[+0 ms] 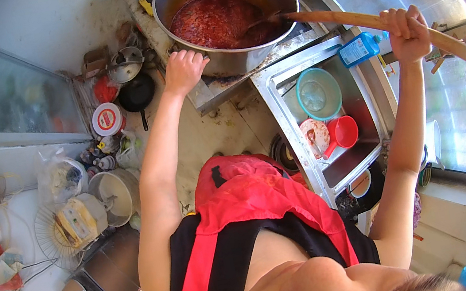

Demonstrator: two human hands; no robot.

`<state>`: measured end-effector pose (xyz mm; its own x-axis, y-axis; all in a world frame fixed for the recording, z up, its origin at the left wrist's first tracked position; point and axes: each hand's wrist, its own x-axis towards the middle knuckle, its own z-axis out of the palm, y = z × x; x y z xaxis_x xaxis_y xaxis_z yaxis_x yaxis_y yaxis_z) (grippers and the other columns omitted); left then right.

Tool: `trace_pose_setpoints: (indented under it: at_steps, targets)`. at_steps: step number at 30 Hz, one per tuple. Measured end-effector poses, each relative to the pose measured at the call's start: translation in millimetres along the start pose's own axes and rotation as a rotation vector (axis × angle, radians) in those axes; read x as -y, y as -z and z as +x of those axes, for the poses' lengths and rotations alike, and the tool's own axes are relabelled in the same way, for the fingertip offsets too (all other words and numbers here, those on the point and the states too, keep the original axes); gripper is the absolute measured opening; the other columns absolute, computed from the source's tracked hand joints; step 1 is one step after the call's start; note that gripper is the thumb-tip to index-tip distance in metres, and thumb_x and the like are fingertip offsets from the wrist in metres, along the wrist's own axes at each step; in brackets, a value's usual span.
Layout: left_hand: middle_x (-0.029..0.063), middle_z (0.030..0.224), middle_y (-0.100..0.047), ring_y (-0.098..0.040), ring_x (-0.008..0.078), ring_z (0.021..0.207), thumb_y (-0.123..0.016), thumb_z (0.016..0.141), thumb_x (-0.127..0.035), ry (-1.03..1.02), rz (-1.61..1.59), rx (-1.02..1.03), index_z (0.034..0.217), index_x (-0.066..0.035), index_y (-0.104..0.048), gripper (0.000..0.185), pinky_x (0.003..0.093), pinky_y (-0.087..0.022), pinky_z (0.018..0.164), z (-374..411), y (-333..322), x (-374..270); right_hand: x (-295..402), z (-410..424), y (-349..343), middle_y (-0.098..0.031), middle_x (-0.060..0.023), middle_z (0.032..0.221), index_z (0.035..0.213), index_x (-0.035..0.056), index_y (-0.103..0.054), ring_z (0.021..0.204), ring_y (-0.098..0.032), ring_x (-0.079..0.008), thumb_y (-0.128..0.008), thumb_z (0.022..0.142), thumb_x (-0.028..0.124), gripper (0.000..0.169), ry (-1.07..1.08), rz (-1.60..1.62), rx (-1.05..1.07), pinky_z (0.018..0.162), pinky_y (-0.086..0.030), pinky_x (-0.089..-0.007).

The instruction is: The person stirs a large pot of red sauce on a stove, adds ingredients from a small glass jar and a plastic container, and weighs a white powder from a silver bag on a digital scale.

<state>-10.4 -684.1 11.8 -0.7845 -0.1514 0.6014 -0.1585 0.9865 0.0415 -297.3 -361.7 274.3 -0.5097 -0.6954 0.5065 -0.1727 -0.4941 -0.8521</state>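
A large steel stockpot (237,61) stands on the stove, part-filled with a dark red, oily sauce (211,20). My left hand (185,69) is closed at the pot's near left side, around what looks like its loop handle, mostly hidden by my fingers. Up at the right, my right hand (408,32) grips a long, curved wooden handle (341,18) near its far end. This stirring tool slants over the pot's right rim, and its head is sunk in the sauce, so its shape is hidden.
Right of the stove is a steel sink (269,97) with a teal basin (319,94), a red dipper (345,131) and a stained plate (311,127). A blue bottle (357,50) rests at its edge. Left on the floor are a black frying pan (137,91) and a white-lidded tub (107,119).
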Motion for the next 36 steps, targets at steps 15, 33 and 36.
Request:
trace_pose_setpoints:
  at_steps: [15, 33, 36]
  targets:
    - [0.0046, 0.068, -0.055, -0.055, 0.0231, 0.072, -0.066, 0.083, -0.029, -0.013, 0.005, -0.019, 0.068, -0.011, -0.053, 0.027, 0.0365, -0.041, 0.067, -4.0, 3.1, 4.4, -82.8, -45.2, -140.8, -0.045, -0.0056, 0.054, 0.067, 0.0062, -0.039, 0.050, -0.042, -0.0172, -0.046, 0.080, 0.001, 0.016, 0.325, 0.146, 0.113, 0.055, -0.040, -0.0375]
    - [0.0044, 0.068, -0.058, -0.057, 0.0228, 0.071, -0.066, 0.083, -0.028, -0.021, 0.055, -0.043, 0.068, -0.011, -0.055, 0.025, 0.0366, -0.042, 0.066, 7.2, -0.8, -3.7, -28.5, -26.8, -65.5, -0.036, -0.0047, 0.051, 0.063, 0.0083, -0.033, 0.049, -0.036, -0.0169, -0.042, 0.083, -0.003, 0.024, 0.386, 0.056, -0.120, 0.057, -0.041, -0.0357]
    - [0.0044, 0.067, -0.057, -0.056, 0.0226, 0.072, -0.065, 0.084, -0.029, 0.012, 0.072, -0.031, 0.067, -0.011, -0.055, 0.027, 0.0368, -0.042, 0.066, -2.6, 2.8, 2.9, 21.3, -26.0, -89.2, -0.032, -0.0020, 0.049, 0.063, 0.0116, -0.031, 0.048, -0.032, -0.0158, -0.041, 0.086, 0.009, 0.025, 0.358, 0.043, -0.075, 0.056, -0.036, -0.0348]
